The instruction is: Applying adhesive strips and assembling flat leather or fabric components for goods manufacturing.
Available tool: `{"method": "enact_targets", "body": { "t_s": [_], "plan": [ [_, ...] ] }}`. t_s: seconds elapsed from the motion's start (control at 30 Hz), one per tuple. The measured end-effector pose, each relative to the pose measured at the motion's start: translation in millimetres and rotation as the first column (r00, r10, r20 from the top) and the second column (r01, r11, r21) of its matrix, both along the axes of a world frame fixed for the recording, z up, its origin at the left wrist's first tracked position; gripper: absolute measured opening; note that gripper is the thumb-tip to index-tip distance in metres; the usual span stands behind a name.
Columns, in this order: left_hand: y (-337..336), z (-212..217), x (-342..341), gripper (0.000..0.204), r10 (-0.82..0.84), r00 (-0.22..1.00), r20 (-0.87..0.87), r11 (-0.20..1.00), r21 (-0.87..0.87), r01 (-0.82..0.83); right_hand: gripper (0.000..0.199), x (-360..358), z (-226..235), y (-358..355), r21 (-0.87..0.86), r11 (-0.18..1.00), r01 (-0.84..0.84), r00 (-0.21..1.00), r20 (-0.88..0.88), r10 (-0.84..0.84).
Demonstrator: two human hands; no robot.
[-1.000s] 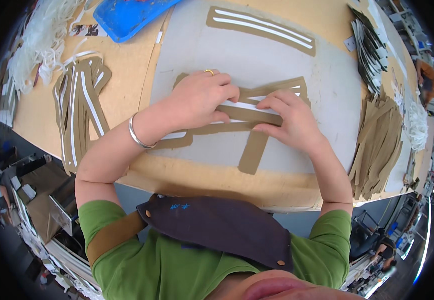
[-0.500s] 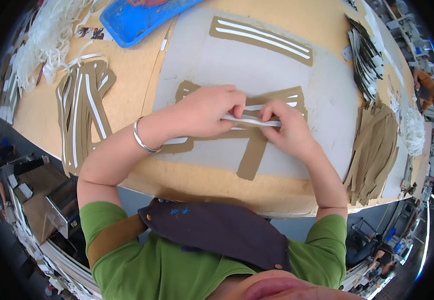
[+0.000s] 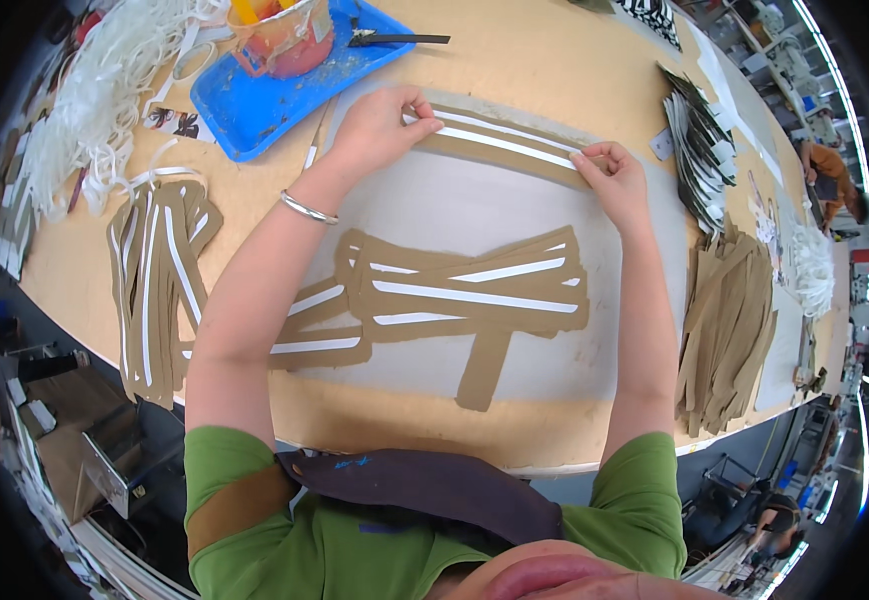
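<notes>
At the far side of the grey board (image 3: 465, 205), both my hands are on a brown strip (image 3: 500, 160). My left hand (image 3: 385, 125) pinches one end of a white strip (image 3: 505, 143) lying along it. At the other end, my right hand (image 3: 617, 185) grips the same white strip between thumb and finger. A second white line runs beside it, farther from me. Closer in lies a crisscrossed pile of brown strips (image 3: 545, 318), each showing white bands, with one plain brown end sticking out toward me.
Left of my arm hangs a bundle of brown strips with white lines (image 3: 160, 290), near tangled white tape (image 3: 85, 110). A blue tray (image 3: 245, 125) holds a stained cup (image 3: 295, 45) and a brush (image 3: 400, 39). On the right lie plain brown strips (image 3: 725, 340) and dark strips (image 3: 700, 150).
Both hands have moved from the middle pile to the far brown strip and spread apart. A white strip now lies straight across the pile's top. The view has shifted, showing more of the tray.
</notes>
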State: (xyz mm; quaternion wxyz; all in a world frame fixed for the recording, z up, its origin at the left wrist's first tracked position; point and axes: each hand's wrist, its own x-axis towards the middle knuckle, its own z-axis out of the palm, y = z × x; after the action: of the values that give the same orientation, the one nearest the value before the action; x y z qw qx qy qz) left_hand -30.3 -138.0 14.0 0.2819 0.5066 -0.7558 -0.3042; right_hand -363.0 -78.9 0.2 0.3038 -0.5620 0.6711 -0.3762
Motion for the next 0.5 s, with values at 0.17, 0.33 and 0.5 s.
{"method": "enact_targets", "body": {
  "t_s": [0.17, 0.33, 0.5],
  "plan": [
    [0, -20, -1, 0.018, 0.076, 0.994, 0.085, 0.996, -0.06, -0.071, 0.029, -7, -26, -6, -0.011, 0.995, 0.104, 0.985, -0.138, -0.105],
    [2, -22, 0, 0.016, 0.109, 0.988, 0.108, 0.994, -0.009, -0.109, 0.026, -5, -23, -2, -0.024, 0.995, 0.102, 0.985, -0.136, -0.104],
    [3, -20, 1, 0.015, 0.109, 0.989, 0.105, 0.994, -0.011, -0.108, 0.024, -1, -17, 1, -0.012, 0.994, 0.111, 0.976, -0.186, -0.111]
  ]
}}
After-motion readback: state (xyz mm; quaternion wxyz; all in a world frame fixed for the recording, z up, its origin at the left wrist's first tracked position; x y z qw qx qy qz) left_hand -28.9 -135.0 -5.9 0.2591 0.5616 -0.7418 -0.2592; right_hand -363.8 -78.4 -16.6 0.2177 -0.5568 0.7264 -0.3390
